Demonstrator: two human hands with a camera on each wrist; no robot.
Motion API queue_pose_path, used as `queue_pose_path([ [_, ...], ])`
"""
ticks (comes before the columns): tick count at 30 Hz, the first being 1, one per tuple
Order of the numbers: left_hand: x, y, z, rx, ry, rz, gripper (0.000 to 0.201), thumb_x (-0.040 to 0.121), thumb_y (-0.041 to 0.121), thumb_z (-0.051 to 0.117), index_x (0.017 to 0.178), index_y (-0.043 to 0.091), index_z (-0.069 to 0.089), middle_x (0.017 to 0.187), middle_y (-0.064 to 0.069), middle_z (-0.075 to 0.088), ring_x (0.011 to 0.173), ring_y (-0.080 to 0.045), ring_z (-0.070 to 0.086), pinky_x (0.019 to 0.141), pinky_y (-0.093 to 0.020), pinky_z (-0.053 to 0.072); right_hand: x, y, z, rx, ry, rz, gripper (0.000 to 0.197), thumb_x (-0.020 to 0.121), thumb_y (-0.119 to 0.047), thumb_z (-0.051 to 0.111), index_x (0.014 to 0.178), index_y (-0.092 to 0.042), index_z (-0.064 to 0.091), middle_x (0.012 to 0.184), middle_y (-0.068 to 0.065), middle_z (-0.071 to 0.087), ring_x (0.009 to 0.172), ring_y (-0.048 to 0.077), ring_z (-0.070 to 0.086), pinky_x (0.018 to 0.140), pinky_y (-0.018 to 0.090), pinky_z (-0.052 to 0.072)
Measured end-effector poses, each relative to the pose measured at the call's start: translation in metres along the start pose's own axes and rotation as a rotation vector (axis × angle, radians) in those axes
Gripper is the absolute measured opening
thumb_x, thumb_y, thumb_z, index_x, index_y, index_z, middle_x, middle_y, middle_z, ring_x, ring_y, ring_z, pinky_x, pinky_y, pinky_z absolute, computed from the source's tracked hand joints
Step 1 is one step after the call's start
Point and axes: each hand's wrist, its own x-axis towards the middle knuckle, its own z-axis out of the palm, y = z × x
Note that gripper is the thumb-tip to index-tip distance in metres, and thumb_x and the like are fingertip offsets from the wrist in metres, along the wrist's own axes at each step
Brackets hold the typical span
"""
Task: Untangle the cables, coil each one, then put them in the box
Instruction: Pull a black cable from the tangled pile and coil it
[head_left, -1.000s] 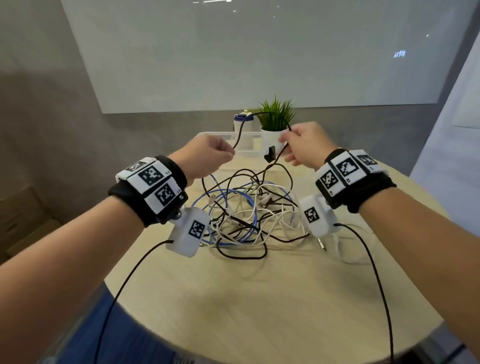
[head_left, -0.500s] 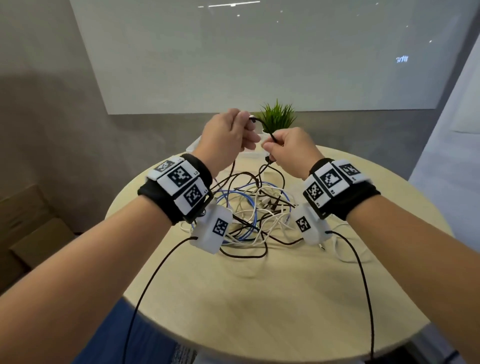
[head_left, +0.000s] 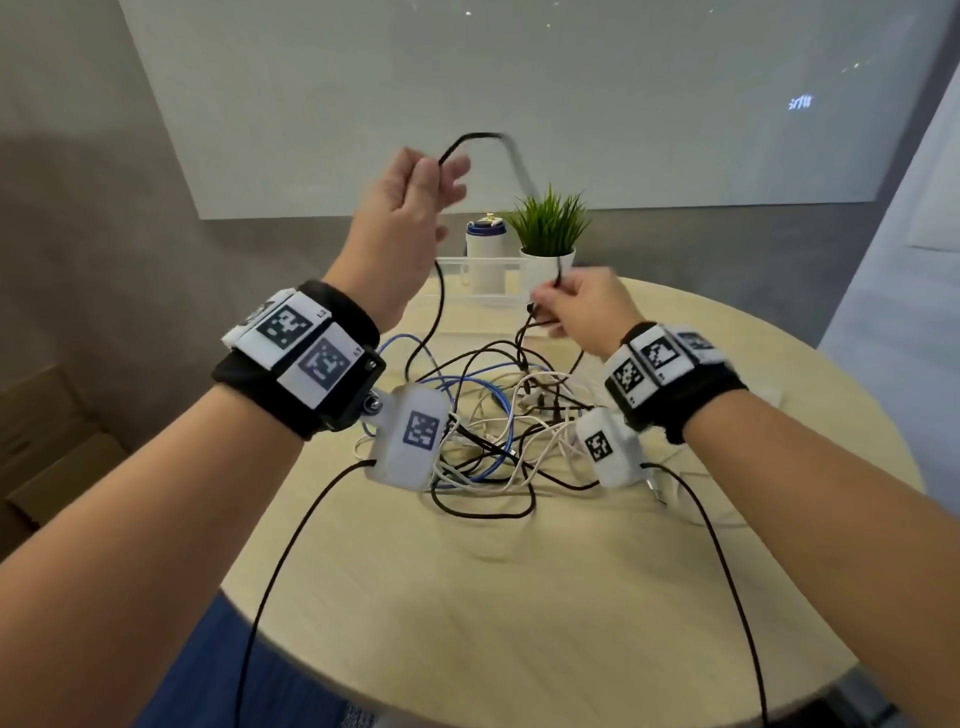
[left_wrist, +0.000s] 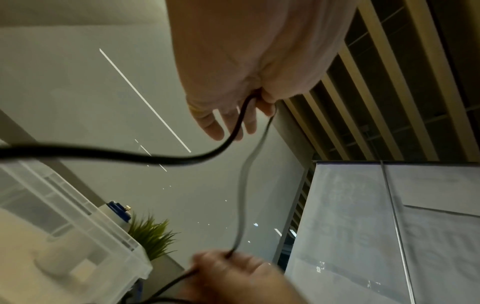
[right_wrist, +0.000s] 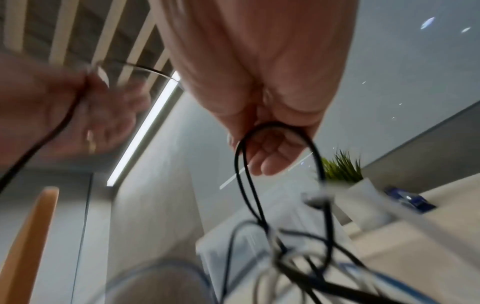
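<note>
A tangle of black, white and blue cables (head_left: 493, 431) lies in the middle of the round wooden table (head_left: 519, 597). My left hand (head_left: 434, 174) is raised high above it and pinches a black cable (head_left: 478, 136) between thumb and fingers (left_wrist: 265, 100). That cable arcs over and runs down to my right hand (head_left: 550, 306), which grips it low over the tangle's far side. In the right wrist view a loop of the black cable (right_wrist: 241, 164) hangs from the curled fingers (right_wrist: 272, 148). The clear plastic box (head_left: 462, 275) stands behind the tangle.
A white bottle with a blue cap (head_left: 485, 249) and a small potted plant (head_left: 550, 228) stand at the table's far edge by the box. Thin black leads from my wrist cameras trail over the near part of the table. Cardboard boxes (head_left: 47, 441) sit on the floor at the left.
My hands were close together over the tangle; the left hand has risen up and left, drawing out a length of black cable. The right hand has dropped slightly, still holding it.
</note>
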Motion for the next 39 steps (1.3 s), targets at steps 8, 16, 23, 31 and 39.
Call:
queue_pose_path([
  [8,-0.003,-0.038,-0.022,0.513,-0.045,-0.156,0.025,0.096,0.011,0.038,0.109,0.013,0.060,0.103,-0.007,0.067,0.090,-0.019,0.064,0.070,-0.031,0.051,0.017,-0.029,-0.033,-0.093,0.064,-0.152,0.016,0.097,-0.019,0.050,0.092,-0.015,0.065,0.088,0.004,0.068,0.067,0.011,0.062,0.065,0.028,0.054],
  [16,-0.010,-0.009,0.006,0.798,0.013,0.235,0.072,0.095,0.037,0.043,0.152,0.021,0.003,0.160,0.003,0.003,0.147,-0.013,-0.001,0.116,-0.041,-0.006,0.010,-0.034,-0.020,-0.332,0.027,-0.287,0.024,0.098,-0.014,0.048,0.112,-0.013,0.066,0.083,-0.008,0.059,0.069,0.006,0.052,0.066,0.019,0.043],
  [23,-0.004,-0.025,0.008,1.030,-0.060,0.325,0.057,0.098,0.042,0.039,0.149,0.024,0.022,0.159,0.002,0.014,0.147,-0.017,0.001,0.114,-0.046,-0.008,0.007,-0.034,-0.019,-0.746,-0.155,-0.310,0.037,0.101,-0.011,0.040,0.134,-0.017,0.054,0.120,0.011,0.058,0.108,0.024,0.055,0.087,0.025,0.041],
  [31,-0.005,-0.053,0.019,0.907,-0.338,0.101,0.025,0.099,0.021,0.043,0.097,0.008,0.065,0.063,0.009,0.049,0.059,-0.006,0.045,0.053,-0.011,0.032,0.002,-0.031,-0.011,-0.410,-0.073,-0.367,0.019,0.090,-0.017,0.061,0.104,-0.013,0.073,0.088,0.006,0.070,0.079,0.018,0.062,0.075,0.028,0.050],
  [39,-0.001,-0.050,0.023,0.442,-0.199,-0.022,0.020,0.097,0.010,0.046,0.086,0.010,0.064,0.076,0.004,0.063,0.054,0.004,0.057,0.057,-0.007,0.046,0.007,-0.006,0.000,-0.434,-0.200,-0.145,0.008,0.089,-0.013,0.062,0.089,-0.011,0.069,0.075,-0.002,0.062,0.074,0.013,0.057,0.073,0.027,0.048],
])
